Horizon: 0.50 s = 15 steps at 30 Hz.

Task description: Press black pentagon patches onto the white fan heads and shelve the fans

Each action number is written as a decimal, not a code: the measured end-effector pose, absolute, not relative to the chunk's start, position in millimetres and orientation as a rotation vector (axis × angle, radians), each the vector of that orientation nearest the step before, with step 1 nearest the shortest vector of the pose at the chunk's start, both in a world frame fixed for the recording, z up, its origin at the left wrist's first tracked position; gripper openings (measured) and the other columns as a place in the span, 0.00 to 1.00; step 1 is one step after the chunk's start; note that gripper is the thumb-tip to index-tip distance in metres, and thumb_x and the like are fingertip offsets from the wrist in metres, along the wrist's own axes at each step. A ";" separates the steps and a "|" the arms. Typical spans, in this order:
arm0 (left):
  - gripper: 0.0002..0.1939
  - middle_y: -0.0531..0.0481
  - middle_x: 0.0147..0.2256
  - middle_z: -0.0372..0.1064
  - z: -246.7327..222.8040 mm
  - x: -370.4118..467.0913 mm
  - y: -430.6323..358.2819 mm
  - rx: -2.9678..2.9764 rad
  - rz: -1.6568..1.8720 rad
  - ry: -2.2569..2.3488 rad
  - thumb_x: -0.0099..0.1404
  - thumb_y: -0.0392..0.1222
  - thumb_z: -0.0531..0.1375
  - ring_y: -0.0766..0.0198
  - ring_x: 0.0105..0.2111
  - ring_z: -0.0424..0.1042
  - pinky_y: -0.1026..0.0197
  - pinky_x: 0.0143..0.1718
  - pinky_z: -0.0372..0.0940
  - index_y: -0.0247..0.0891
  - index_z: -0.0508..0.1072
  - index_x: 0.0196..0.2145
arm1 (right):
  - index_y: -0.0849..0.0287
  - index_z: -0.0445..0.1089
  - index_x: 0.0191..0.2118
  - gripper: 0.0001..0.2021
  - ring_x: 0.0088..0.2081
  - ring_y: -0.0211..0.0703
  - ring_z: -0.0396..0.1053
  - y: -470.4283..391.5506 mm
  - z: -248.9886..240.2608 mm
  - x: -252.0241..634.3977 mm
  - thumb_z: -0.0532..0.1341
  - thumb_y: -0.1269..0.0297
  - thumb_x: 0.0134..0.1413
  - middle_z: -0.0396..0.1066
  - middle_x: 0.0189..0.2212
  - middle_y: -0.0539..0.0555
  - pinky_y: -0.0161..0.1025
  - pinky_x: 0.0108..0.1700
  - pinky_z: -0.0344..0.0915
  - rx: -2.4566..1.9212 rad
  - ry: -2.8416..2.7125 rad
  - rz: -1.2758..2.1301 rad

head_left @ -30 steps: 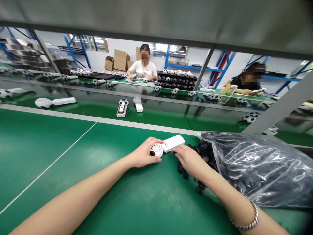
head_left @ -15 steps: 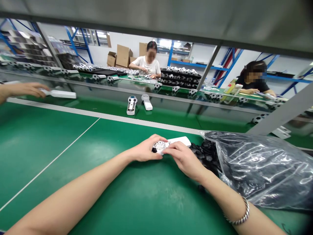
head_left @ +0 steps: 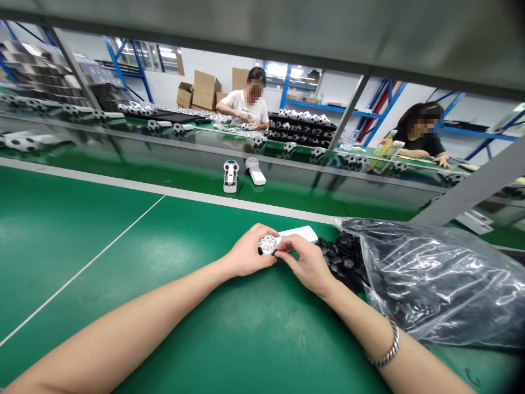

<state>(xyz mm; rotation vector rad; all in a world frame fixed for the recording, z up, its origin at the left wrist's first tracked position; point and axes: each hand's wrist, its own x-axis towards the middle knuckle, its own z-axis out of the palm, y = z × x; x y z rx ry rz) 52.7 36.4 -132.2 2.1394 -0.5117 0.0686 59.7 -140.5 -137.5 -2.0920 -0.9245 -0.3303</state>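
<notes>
The small white handheld fan with a round grille head and flat rectangular handle (head_left: 283, 239) lies near the middle of the green table mat (head_left: 164, 306), just short of its far edge, held between both hands. The left hand (head_left: 246, 254) curls around the near side of the grille head and grips it, while the right hand (head_left: 305, 262) pinches at the head's right rim with fingertips (head_left: 283, 250) closed on it; whether a small black part sits between them cannot be told. The step in hand looks like seating or pressing a piece onto the fan's head, and the next move likely calls for a firm, even press with the left hand steadying the body. Just to the right, touching the right wrist's side, a clear plastic bag of small black parts (head_left: 430, 279) spills open, crowding that flank. To the left the mat is broad and bare, crossed by a white line (head_left: 82, 271). Beyond, a conveyor belt (head_left: 287, 191) carries two white fans (head_left: 241, 174); co-workers (head_left: 248, 106) sit at a far bench.
</notes>
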 end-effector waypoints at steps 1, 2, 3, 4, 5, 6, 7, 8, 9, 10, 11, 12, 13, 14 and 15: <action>0.20 0.49 0.41 0.61 -132.2 52.7 35.9 2.137 0.079 -0.498 0.48 0.35 0.60 0.60 0.42 0.64 0.58 0.45 0.60 0.40 0.66 0.41 | 0.58 0.64 0.33 0.03 0.33 0.38 0.64 -140.8 -138.3 62.0 0.60 0.71 0.53 0.66 0.30 0.48 0.35 0.37 0.61 -2.088 -0.888 -0.295; 0.20 0.50 0.40 0.61 -132.6 52.6 35.1 2.135 0.091 -0.485 0.47 0.35 0.60 0.60 0.41 0.64 0.58 0.44 0.61 0.40 0.66 0.41 | 0.58 0.64 0.32 0.04 0.32 0.38 0.64 -140.9 -139.3 64.4 0.61 0.71 0.52 0.66 0.29 0.48 0.34 0.37 0.61 -2.088 -0.860 -0.265; 0.19 0.50 0.40 0.61 -133.4 52.5 34.0 2.134 0.102 -0.473 0.47 0.35 0.60 0.60 0.41 0.64 0.58 0.44 0.61 0.40 0.66 0.40 | 0.58 0.64 0.31 0.05 0.32 0.38 0.64 -140.8 -140.5 66.8 0.62 0.70 0.51 0.66 0.29 0.47 0.34 0.36 0.60 -2.091 -0.839 -0.242; 0.19 0.50 0.40 0.61 -134.4 52.1 32.5 2.134 0.111 -0.461 0.47 0.35 0.59 0.60 0.41 0.64 0.58 0.43 0.61 0.40 0.66 0.40 | 0.58 0.64 0.30 0.06 0.32 0.37 0.63 -140.5 -141.5 68.8 0.63 0.69 0.50 0.66 0.28 0.47 0.34 0.36 0.60 -2.096 -0.824 -0.224; 0.19 0.50 0.40 0.61 -135.4 51.3 30.9 2.135 0.119 -0.452 0.47 0.35 0.59 0.60 0.40 0.64 0.58 0.43 0.61 0.40 0.66 0.40 | 0.59 0.63 0.29 0.06 0.31 0.37 0.63 -140.3 -142.2 70.1 0.63 0.69 0.50 0.66 0.28 0.47 0.34 0.35 0.60 -2.104 -0.814 -0.213; 0.19 0.50 0.40 0.61 -136.2 50.2 29.3 2.134 0.129 -0.447 0.47 0.34 0.59 0.60 0.40 0.64 0.59 0.43 0.61 0.40 0.66 0.39 | 0.59 0.63 0.29 0.07 0.31 0.37 0.63 -140.3 -142.0 70.7 0.64 0.68 0.50 0.65 0.27 0.47 0.34 0.35 0.60 -2.114 -0.807 -0.209; 0.19 0.51 0.39 0.61 -136.7 48.8 28.1 2.127 0.140 -0.451 0.47 0.34 0.59 0.60 0.41 0.64 0.59 0.43 0.61 0.40 0.66 0.39 | 0.59 0.63 0.29 0.07 0.31 0.37 0.63 -140.9 -140.7 70.5 0.63 0.67 0.50 0.65 0.27 0.47 0.34 0.35 0.60 -2.129 -0.806 -0.204; 0.19 0.51 0.39 0.61 -136.8 47.5 27.8 2.115 0.153 -0.459 0.47 0.34 0.59 0.60 0.41 0.64 0.59 0.43 0.61 0.41 0.66 0.39 | 0.59 0.63 0.29 0.07 0.31 0.37 0.63 -142.5 -137.9 69.4 0.63 0.67 0.50 0.65 0.28 0.47 0.34 0.35 0.60 -2.148 -0.810 -0.201; 0.19 0.51 0.40 0.62 -136.4 46.9 28.9 2.101 0.162 -0.467 0.46 0.33 0.59 0.60 0.41 0.64 0.59 0.44 0.60 0.41 0.67 0.39 | 0.59 0.63 0.31 0.07 0.32 0.37 0.63 -145.7 -133.7 67.6 0.63 0.66 0.51 0.65 0.29 0.47 0.34 0.36 0.60 -2.175 -0.821 -0.198; 0.19 0.51 0.40 0.62 -135.8 47.7 32.0 2.088 0.167 -0.465 0.46 0.33 0.59 0.60 0.41 0.64 0.59 0.44 0.60 0.41 0.67 0.39 | 0.59 0.63 0.32 0.08 0.33 0.38 0.64 -150.5 -128.2 65.1 0.63 0.65 0.51 0.65 0.31 0.48 0.35 0.36 0.61 -2.216 -0.836 -0.200; 0.19 0.51 0.40 0.63 -134.9 50.5 37.5 2.079 0.169 -0.444 0.47 0.34 0.59 0.60 0.41 0.65 0.59 0.44 0.61 0.40 0.67 0.39 | 0.59 0.63 0.34 0.08 0.35 0.40 0.64 -157.1 -122.1 62.3 0.63 0.64 0.51 0.65 0.33 0.49 0.36 0.37 0.61 -2.276 -0.852 -0.209; 0.19 0.51 0.40 0.64 -134.0 56.0 45.6 2.086 0.184 -0.384 0.47 0.35 0.60 0.60 0.40 0.66 0.59 0.42 0.62 0.41 0.67 0.39 | 0.58 0.63 0.36 0.09 0.37 0.41 0.63 -165.1 -116.1 59.3 0.63 0.64 0.51 0.65 0.34 0.50 0.37 0.38 0.61 -2.355 -0.864 -0.225; 0.19 0.51 0.40 0.65 -132.9 64.5 56.3 2.106 0.217 -0.292 0.47 0.37 0.60 0.61 0.38 0.66 0.60 0.41 0.63 0.41 0.67 0.40 | 0.58 0.63 0.37 0.09 0.38 0.43 0.63 -174.1 -111.2 56.4 0.62 0.64 0.52 0.65 0.36 0.51 0.39 0.39 0.61 -2.452 -0.861 -0.255; 0.19 0.52 0.38 0.65 -131.8 76.2 69.0 2.132 0.273 -0.173 0.48 0.39 0.60 0.61 0.36 0.67 0.60 0.39 0.64 0.41 0.66 0.41 | 0.58 0.63 0.38 0.09 0.39 0.45 0.62 -183.4 -107.9 53.7 0.62 0.65 0.52 0.65 0.37 0.52 0.41 0.40 0.60 -2.552 -0.853 -0.288; 0.20 0.52 0.36 0.66 -130.6 90.5 83.3 2.166 0.373 -0.021 0.49 0.42 0.60 0.62 0.34 0.67 0.60 0.37 0.64 0.41 0.66 0.42 | 0.58 0.64 0.39 0.09 0.40 0.47 0.62 -192.2 -106.9 51.7 0.62 0.66 0.52 0.65 0.39 0.53 0.43 0.41 0.60 -2.646 -0.829 -0.324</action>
